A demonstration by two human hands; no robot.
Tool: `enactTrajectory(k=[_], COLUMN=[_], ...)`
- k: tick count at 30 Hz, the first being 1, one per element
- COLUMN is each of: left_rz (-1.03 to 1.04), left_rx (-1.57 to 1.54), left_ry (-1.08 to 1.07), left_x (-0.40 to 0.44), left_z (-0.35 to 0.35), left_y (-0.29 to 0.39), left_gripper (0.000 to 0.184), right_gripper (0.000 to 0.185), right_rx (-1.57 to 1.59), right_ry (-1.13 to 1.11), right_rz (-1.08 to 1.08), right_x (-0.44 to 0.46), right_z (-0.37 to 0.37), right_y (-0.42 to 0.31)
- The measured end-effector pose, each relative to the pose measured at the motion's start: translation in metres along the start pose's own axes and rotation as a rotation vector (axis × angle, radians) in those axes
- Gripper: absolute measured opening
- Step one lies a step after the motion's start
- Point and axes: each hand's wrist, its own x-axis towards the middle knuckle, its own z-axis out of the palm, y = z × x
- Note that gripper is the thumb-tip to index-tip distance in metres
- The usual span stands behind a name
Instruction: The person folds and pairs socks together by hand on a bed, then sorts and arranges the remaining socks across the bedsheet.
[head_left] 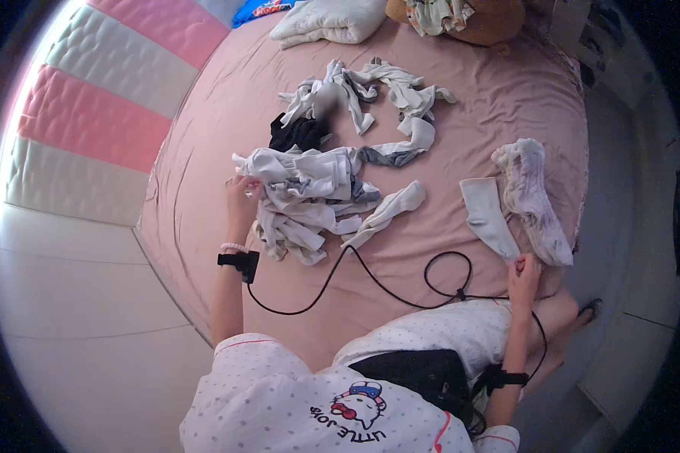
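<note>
My left hand [243,189] is at the left edge of a loose pile of white and grey socks [302,181] on the bed, its fingers closed on a white sock there. Over on the right, my right hand [523,275] pinches the lower end of a plain white sock [487,215] that lies flat. Beside that sock lies a longer, ribbed white sock stack [533,196]; how many socks are in it I cannot tell. One white sock [389,211] sticks out from the pile's right side.
Behind the pile lie a black garment [298,134] and more white and grey socks [404,90]. A folded white quilt [329,21] and a brown cushion [480,23] sit at the bed's [461,302] far side. A black cable [385,283] crosses before me between straps on my wrists.
</note>
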Motion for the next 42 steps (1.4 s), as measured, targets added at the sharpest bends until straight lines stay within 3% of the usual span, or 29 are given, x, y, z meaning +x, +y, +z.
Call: enactTrajectory(k=[2, 4, 11, 13, 17, 20, 23, 25, 26, 28, 29, 32, 35, 37, 38, 40, 41, 42], left_rz=[0.091, 0.362, 0.263, 0.384, 0.598, 0.547, 0.401, 0.34, 0.231, 0.134, 0.147, 0.207, 0.221, 0.265, 0.329, 0.326, 0.307, 0.275], left_rx=[-0.028, 0.195, 0.138, -0.02, 0.133, 0.079, -0.189, -0.383, -0.466, -0.617, -0.626, -0.788, -1.08, -1.454, -1.382, -1.432, -1.459, -1.432], left_ry=[-0.07, -0.13, -0.157, -0.15, -0.139, -0.181, -0.167, 0.085, 0.089, 0.067, 0.077, 0.069, -0.05, -0.258, -0.364, -0.382, -0.367, -0.406], left_x=[-0.004, -0.012, -0.012, -0.016, -0.026, -0.016, -0.004, 0.003, 0.006, 0.014, 0.016, 0.019, 0.023, 0.021, 0.027, 0.026, 0.026, 0.032], left_z=[-0.002, -0.005, -0.017, -0.02, -0.011, -0.005, -0.026, -0.049, -0.072, -0.109, -0.121, -0.141, -0.13, -0.117, -0.109, -0.096, -0.09, -0.079], left_y=[0.008, 0.017, 0.0, 0.006, 0.027, 0.026, 0.04, 0.052, 0.077, 0.115, 0.132, 0.199, 0.268, 0.311, 0.316, 0.341, 0.352, 0.351], left_gripper=[0.016, 0.016, 0.025, 0.024, 0.021, 0.016, 0.011, 0.012, 0.014, 0.021, 0.021, 0.02, 0.019, 0.02, 0.021, 0.021, 0.022, 0.025], right_gripper=[0.017, 0.015, 0.014, 0.015, 0.018, 0.021, 0.024, 0.025, 0.025, 0.025, 0.025, 0.039, 0.045, 0.043, 0.043, 0.046, 0.046, 0.042], right_rx=[0.008, -0.006, 0.039, 0.008, -0.033, -0.073, -0.041, -0.003, -0.006, -0.165, -0.17, 0.147, 0.655, 0.791, 0.776, 0.93, 0.919, 1.114], right_ry=[0.01, 0.034, 0.039, 0.033, 0.02, 0.064, 0.069, 0.048, 0.061, 0.298, 0.316, 0.098, -0.208, -0.179, -0.156, -0.46, -0.44, -0.447], right_rz=[-0.01, -0.03, -0.032, -0.063, -0.018, -0.061, -0.117, -0.046, -0.053, -0.342, -0.342, -0.56, -0.544, -0.662, -0.632, -0.511, -0.489, -0.322], right_x=[0.0, -0.002, -0.004, -0.005, -0.009, -0.011, -0.013, -0.012, -0.013, -0.018, -0.018, -0.025, -0.03, -0.035, -0.036, -0.039, -0.041, -0.042], right_z=[0.001, 0.001, 0.0, 0.0, -0.003, 0.002, 0.005, 0.008, 0.004, -0.007, -0.014, -0.053, -0.083, -0.094, -0.1, -0.11, -0.11, -0.103], right_y=[0.001, 0.002, 0.003, 0.004, 0.0, 0.008, 0.013, 0.013, 0.007, -0.018, -0.03, -0.091, -0.153, -0.18, -0.186, -0.186, -0.176, -0.164])
